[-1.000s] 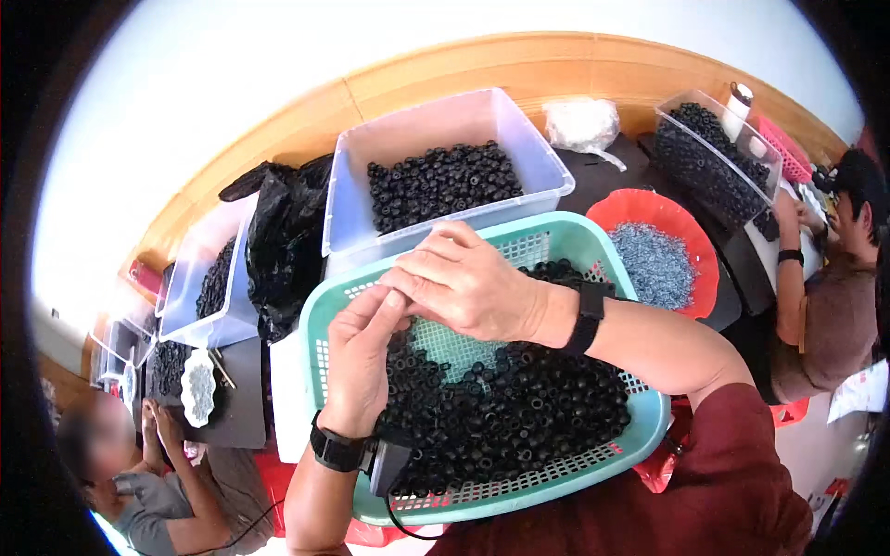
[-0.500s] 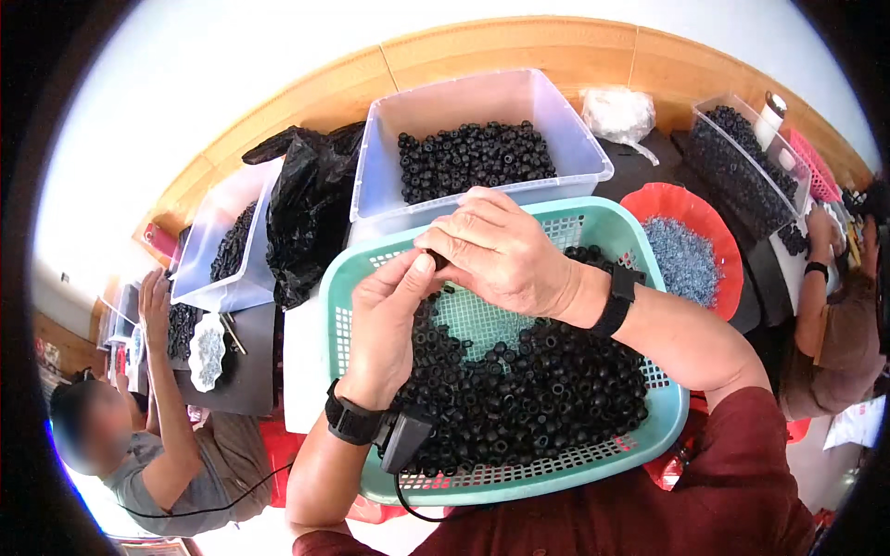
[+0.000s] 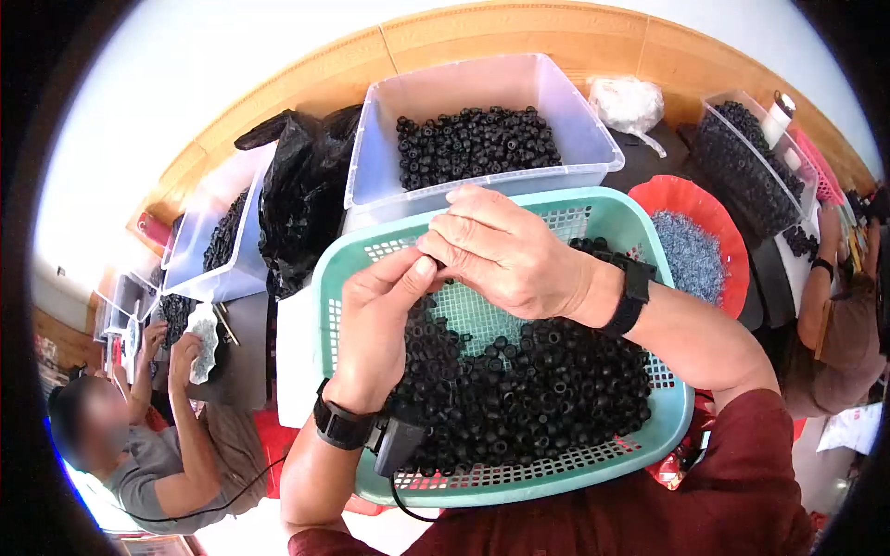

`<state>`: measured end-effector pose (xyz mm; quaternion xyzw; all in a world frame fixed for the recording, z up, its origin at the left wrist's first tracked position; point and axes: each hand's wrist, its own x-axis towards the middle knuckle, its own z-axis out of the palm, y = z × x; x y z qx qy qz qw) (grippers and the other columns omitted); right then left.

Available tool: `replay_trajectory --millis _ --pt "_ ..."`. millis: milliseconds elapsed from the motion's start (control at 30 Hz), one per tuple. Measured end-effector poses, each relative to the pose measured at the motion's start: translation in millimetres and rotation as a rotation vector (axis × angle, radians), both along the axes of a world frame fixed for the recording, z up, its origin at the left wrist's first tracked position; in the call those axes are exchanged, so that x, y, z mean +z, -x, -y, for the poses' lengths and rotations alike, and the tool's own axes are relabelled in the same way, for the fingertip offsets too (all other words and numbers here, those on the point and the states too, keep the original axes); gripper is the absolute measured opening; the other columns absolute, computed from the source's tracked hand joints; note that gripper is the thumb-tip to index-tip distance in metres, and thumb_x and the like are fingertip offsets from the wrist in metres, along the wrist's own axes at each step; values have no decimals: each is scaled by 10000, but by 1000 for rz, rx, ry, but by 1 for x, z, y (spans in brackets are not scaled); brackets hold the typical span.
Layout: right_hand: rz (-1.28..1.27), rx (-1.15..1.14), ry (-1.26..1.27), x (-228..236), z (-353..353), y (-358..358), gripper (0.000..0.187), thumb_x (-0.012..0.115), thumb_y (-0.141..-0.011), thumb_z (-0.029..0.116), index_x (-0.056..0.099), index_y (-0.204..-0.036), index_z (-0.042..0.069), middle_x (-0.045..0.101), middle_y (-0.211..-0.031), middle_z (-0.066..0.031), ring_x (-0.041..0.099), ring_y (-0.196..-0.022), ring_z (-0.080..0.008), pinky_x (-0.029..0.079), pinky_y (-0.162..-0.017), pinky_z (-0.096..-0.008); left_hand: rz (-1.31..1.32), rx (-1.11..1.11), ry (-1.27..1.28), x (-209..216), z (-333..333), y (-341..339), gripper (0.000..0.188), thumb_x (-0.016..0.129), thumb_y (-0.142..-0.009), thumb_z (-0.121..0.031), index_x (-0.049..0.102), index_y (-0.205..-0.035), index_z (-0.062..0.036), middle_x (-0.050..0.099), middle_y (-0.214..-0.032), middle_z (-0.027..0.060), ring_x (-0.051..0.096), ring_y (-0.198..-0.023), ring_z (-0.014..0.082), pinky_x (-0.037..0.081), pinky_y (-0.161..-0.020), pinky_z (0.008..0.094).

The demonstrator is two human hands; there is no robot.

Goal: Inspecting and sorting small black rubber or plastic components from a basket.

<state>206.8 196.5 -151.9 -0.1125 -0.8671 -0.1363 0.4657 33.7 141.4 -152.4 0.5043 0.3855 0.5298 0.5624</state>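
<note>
Above a green plastic basket (image 3: pixel 679 417) my two hands meet fingertip to fingertip. Thumb and fingers of my left hand (image 3: pixel 371 329) are pinched together against the bent fingers of my right hand (image 3: pixel 524 264). Between them sits a small black part, mostly covered by the fingers now; the earlier picture shows its dark end. Many small round black plastic parts (image 3: pixel 533 398), some hollow like caps, heap in the basket's near half. Through a gap in the heap the basket's mesh bottom shows.
Behind the basket stands a clear bin (image 3: pixel 454 88) with more black parts. A red dish (image 3: pixel 737 278) of small blue-grey pieces (image 3: pixel 688 255) is on the right, a black plastic bag (image 3: pixel 301 199) on the left. Co-workers sit at both sides; the left one's hand touches a white scalloped dish (image 3: pixel 204 343).
My fingers have closed further over the small black part, hiding most of it. The left co-worker's raised hands have come down, one to the scalloped dish. The view has shifted slightly.
</note>
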Motion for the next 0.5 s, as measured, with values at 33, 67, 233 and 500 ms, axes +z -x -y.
replay_trajectory --millis 33,67,233,500 --pt "33 -28 -21 -3 -3 0 387 689 -636 128 616 -990 -10 592 -931 -96 574 -863 -258 491 -826 -398 35 -8 58 0 -2 -1 232 578 -895 -122 624 -1075 16 655 -973 62 589 -869 112 454 -814 259" --pt "31 -29 -24 -5 -4 1 387 689 -636 128 616 -990 -10 592 -931 -96 574 -863 -258 491 -826 -398 70 -17 115 -1 -4 -1 225 590 -889 -120 637 -1063 13 659 -950 49 577 -836 91 448 -787 237" --pt "-75 -79 121 8 1 1 389 706 -678 171 617 -1026 21 599 -952 -64 579 -856 -223 446 -815 -374 88 22 43 1 -2 -3 241 572 -902 -128 627 -1094 7 657 -960 46 573 -834 88 449 -784 234" --pt "-57 -16 167 14 4 -5 397 732 -662 165 609 -1019 41 595 -971 -56 565 -879 -218 418 -794 -341 -33 29 -31 -4 -4 5 231 550 -914 -127 611 -1103 -9 650 -1021 62 602 -893 118 464 -813 282"
